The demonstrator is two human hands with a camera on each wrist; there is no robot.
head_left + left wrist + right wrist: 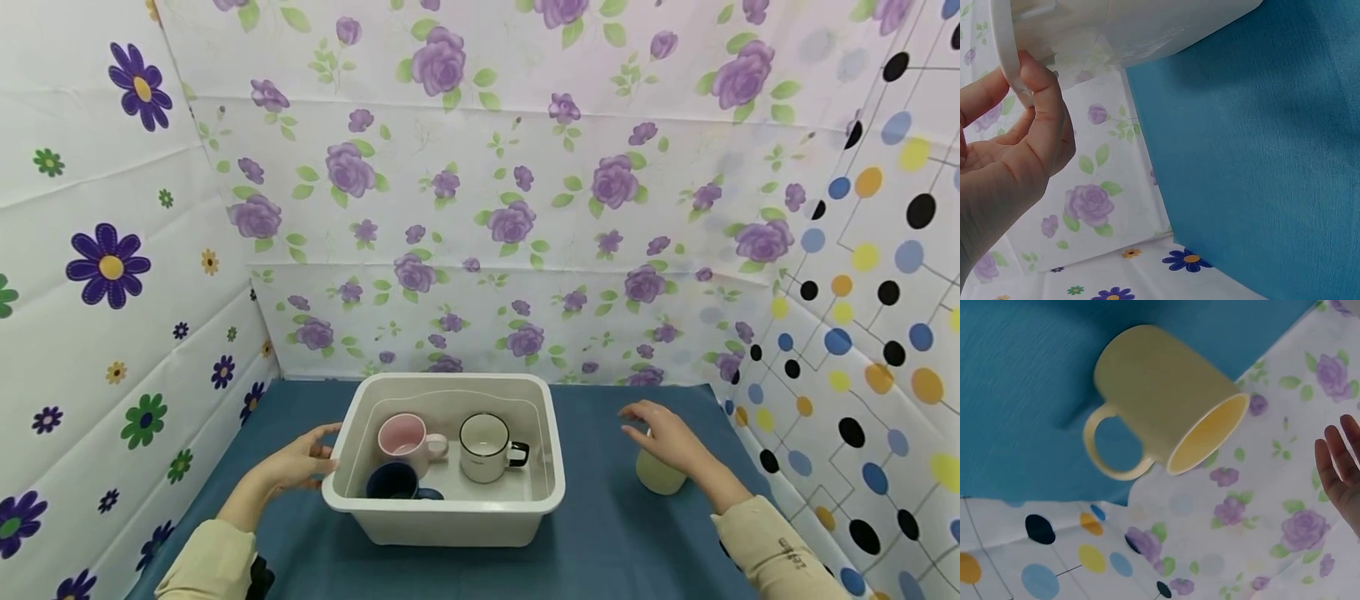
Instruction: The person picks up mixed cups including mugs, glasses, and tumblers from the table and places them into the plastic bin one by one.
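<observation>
Currently reach stage — right hand (671, 439) held spread above pale yellow mug (660, 477) on blue tablecloth (615, 533), nothing gripped. White basin (450, 500) rim pinched by left hand (300, 462). Next judged: fingers to be closed round mug.

You see a table (615, 542) with a blue cloth on top. A white tub (450, 512) sits on it, near the middle. A yellow mug (660, 477) stands on the cloth to the right of the tub, apart from it and close to the dotted wall.
</observation>
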